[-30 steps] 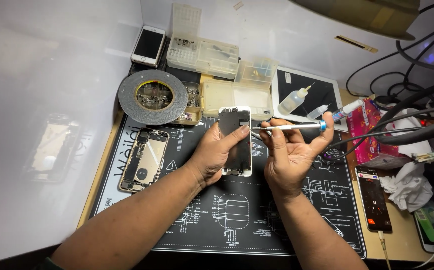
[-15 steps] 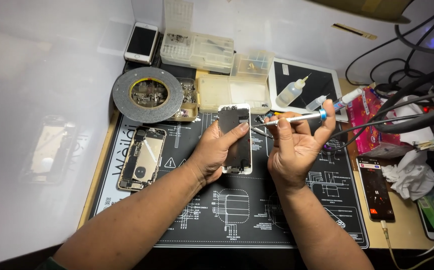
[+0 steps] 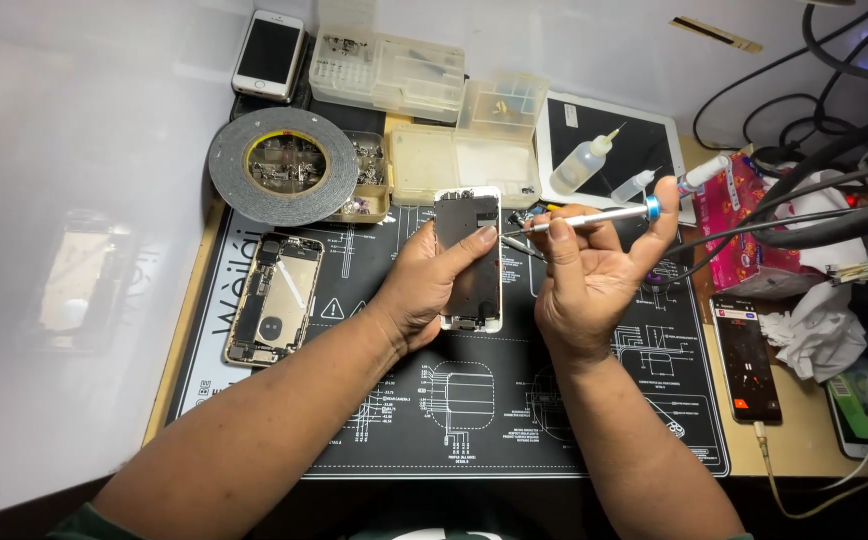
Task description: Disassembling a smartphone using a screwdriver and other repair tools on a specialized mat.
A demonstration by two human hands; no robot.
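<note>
My left hand holds a white-framed phone screen panel upright-facing, inner side up, over the black work mat. My right hand grips a slim silver screwdriver with a blue collar, lying level, its tip pointing left at the panel's upper right edge. An opened phone body with bare internals lies on the mat, left of my left hand.
A large roll of dark tape and a small tray of screws sit behind the mat. Clear plastic parts boxes, a white phone, a tablet, a squeeze bottle, a lit phone, cables and crumpled tissue crowd the back and right.
The view has shifted slightly. My right hand has tilted the screwdriver and its tip has come closer to the panel's upper edge; my left hand keeps hold of the panel.
</note>
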